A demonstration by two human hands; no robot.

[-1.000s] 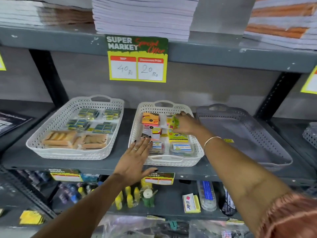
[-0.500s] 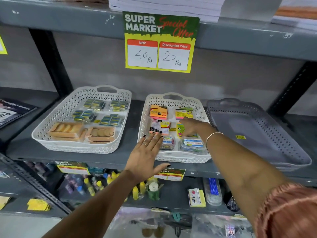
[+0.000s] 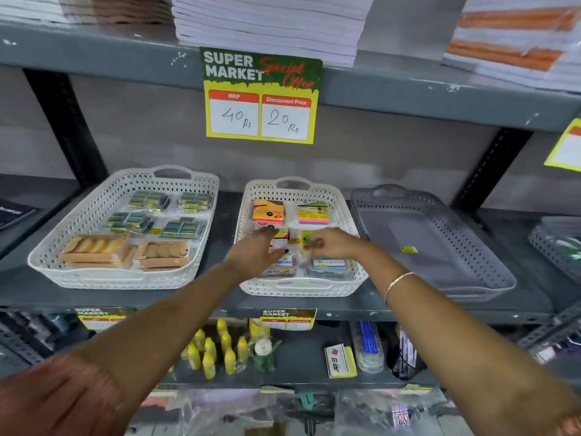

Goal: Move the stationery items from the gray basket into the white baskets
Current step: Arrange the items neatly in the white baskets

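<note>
Three baskets stand in a row on the grey shelf [image 3: 314, 305].

Left white basket [image 3: 103, 278]: four clusters of small blue-and-yellow packs [image 3: 157, 215] in the far half; two tan boxes [image 3: 125, 251] showing round pale pieces along the near wall. It sits well to the left of both hands.

Middle white basket [image 3: 349, 209]: both hands are over it. Beyond the fingertips, against the far wall, lie an orange pad [image 3: 268, 210] and a green-topped pad [image 3: 313, 212] with pink and yellow edges, side by side. Just below the left hand's fingers is a red-and-white pack [image 3: 280, 239]; a yellow-green pack [image 3: 306, 237] lies at the right hand's fingers. On the near side of the hands, under the wrists, are two clear cases [image 3: 327, 267] with blue labels and mixed coloured contents.

Left hand [image 3: 256, 251]: palm down, fingers extended and loosely spread over the red-and-white pack; the frame is blurred there, and whether they press on it cannot be told. Nothing is seen clasped in it.

Right hand [image 3: 330, 245]: fingers curled inward at the yellow-green pack, thumb side toward the left hand. Blur prevents telling whether it grips the pack or only touches it. A thin bracelet [image 3: 397, 280] is on that wrist.

Grey basket [image 3: 490, 272]: to the right of the right hand, apart from it. Its floor is bare save for a small yellow sticker [image 3: 408, 249].

A price sign [image 3: 261, 96] reading 40 Rs and 20 Rs hangs from the shelf above the middle basket.
</note>
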